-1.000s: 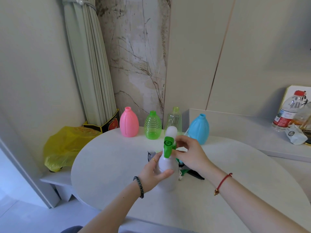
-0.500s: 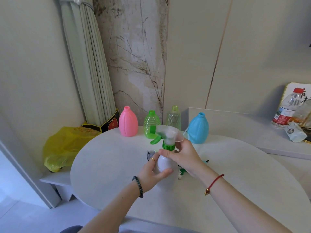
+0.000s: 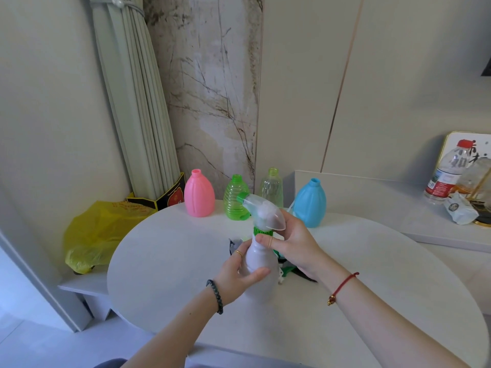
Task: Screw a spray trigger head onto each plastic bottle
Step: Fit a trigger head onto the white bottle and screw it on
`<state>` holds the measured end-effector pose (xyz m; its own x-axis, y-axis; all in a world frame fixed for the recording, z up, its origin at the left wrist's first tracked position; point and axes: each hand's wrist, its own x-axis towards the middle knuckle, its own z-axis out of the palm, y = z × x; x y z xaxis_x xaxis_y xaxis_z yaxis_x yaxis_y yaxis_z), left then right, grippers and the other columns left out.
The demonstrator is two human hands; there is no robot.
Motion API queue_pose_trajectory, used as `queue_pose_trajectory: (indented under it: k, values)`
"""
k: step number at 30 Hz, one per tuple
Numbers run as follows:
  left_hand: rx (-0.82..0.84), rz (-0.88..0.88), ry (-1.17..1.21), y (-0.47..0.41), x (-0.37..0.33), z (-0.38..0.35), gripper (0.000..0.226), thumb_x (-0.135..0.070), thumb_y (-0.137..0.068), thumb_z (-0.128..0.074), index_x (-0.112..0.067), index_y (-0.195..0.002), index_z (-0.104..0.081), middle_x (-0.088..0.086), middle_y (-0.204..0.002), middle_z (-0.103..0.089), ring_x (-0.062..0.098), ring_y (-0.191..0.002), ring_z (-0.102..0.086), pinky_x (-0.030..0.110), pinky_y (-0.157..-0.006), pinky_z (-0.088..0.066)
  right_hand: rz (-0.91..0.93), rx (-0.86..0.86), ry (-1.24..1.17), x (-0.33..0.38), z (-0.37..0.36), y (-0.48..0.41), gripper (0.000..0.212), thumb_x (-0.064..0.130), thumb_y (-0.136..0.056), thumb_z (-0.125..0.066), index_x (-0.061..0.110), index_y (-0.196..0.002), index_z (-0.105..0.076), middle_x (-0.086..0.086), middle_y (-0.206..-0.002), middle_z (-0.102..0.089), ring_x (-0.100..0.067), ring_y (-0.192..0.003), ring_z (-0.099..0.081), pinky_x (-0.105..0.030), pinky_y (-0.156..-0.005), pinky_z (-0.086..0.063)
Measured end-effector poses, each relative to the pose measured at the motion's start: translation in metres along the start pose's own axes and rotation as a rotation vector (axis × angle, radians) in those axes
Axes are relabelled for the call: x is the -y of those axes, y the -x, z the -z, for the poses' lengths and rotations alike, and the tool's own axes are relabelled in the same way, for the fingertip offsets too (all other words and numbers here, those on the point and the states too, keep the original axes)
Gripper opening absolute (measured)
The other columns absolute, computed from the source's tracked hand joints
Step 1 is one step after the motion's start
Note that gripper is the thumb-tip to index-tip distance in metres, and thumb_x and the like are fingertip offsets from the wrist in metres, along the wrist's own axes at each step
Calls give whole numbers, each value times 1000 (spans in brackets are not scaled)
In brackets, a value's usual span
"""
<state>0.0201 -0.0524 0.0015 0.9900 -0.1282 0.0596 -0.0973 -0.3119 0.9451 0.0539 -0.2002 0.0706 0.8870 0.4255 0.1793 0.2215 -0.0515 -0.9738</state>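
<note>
Above the table [image 3: 372,274], the left hand [image 3: 239,274] wraps the white bottle [image 3: 259,264] while the right hand [image 3: 295,243], fingers curled round the spray trigger head [image 3: 263,212] at its green collar [image 3: 261,231], has swung the nozzle further round, so the thread is probably tightening.

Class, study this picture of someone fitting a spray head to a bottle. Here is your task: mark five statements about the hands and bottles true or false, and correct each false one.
1. The left hand grips the white bottle by its body. True.
2. The right hand holds the spray head near its green collar. True.
3. The pink bottle already carries a spray head. False: its neck is bare.
4. The blue bottle lies on its side. False: it stands upright.
5. The green bottle stands between the pink bottle and the clear bottle. True.
</note>
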Motion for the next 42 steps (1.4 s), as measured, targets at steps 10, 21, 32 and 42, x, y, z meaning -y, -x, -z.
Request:
queue_pose_trajectory:
  k: [10,21,32,42]
  values:
    - [7,-2,-26,1,-5,0,64,-28,-78,-66,-19,-132,-33,-5,-118,-56,0,-101,-54,3,-77,-43,10,-84,31,3,-1,1,24,5,-75,-71,24,-89,-67,-12,-99,-72,-27,-100,-65,-48,-96,-49]
    - [-10,17,-83,5,-3,1,66,-32,-80,-64,-22,-136,-31,-2,-128,-53,12,-116,-49,28,-101,-40,-8,-58,32,-3,1,7,30,15,-72,-75,32,-93,-65,9,-94,-74,-10,-98,-66,-33,-92,-50]
    - [-12,-41,-93,16,-3,10,40,-29,-80,-62,-30,-118,-50,-15,-114,-60,0,-104,-56,24,-94,-46,-179,30,253,-71,1,62,84,28,-62,-81,46,-128,-32,15,-131,-48,2,-119,-46,-20,-99,-42]
    - [83,-153,-44,-40,-69,-23,39,-41,-72,-68,-48,-105,-49,-11,-117,-59,8,-105,-59,23,-87,-49,10,-246,122,-43,54,60,72,13,-62,-81,47,-113,-43,20,-111,-60,7,-100,-56,-16,-77,-52]
